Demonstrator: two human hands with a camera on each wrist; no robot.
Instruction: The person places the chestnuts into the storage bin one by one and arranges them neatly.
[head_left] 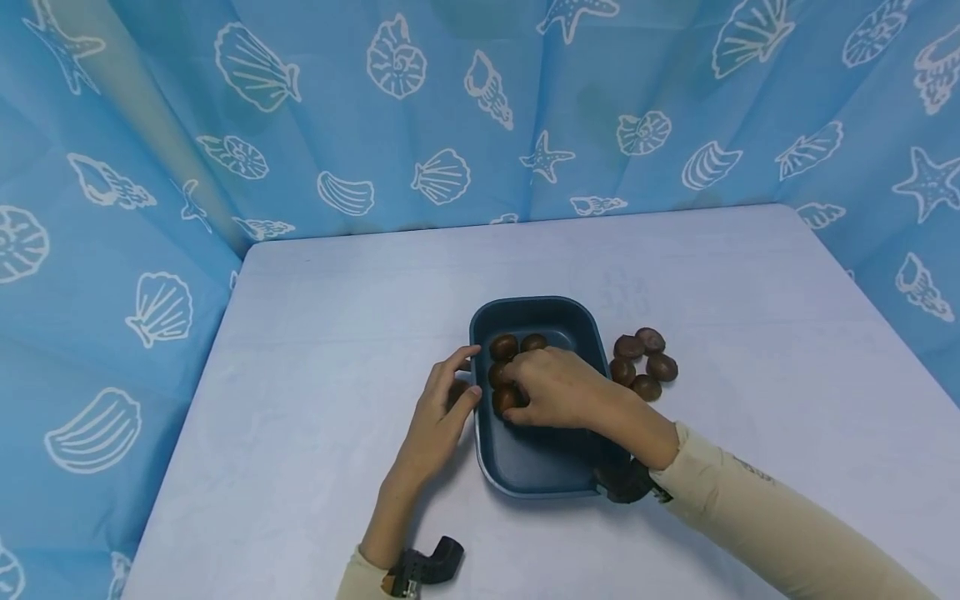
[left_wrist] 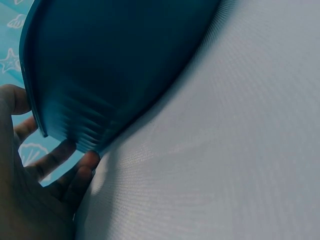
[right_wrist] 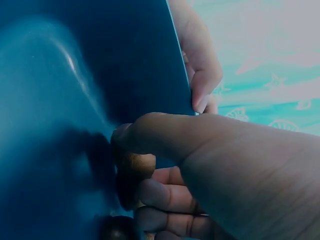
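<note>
A dark blue tray point(head_left: 528, 475) holds several brown chestnuts point(head_left: 503, 347) along its left side. My right hand point(head_left: 558, 385) reaches into it, covering part of the group. In the right wrist view, thumb and fingers pinch a chestnut point(right_wrist: 141, 164) close to the tray's side wall. My left hand point(head_left: 444, 410) touches the tray's left side from outside, thumb and fingertips at the rim. The left wrist view shows its fingers point(left_wrist: 52, 159) loosely spread against the outer wall.
More chestnuts point(head_left: 662, 367) lie in a loose ring on the white tablecloth point(head_left: 337, 358), just right of the tray. Behind and beside the table hangs a blue curtain point(head_left: 315, 108) with white shell prints. A black camera mount point(head_left: 438, 560) juts from the left wrist.
</note>
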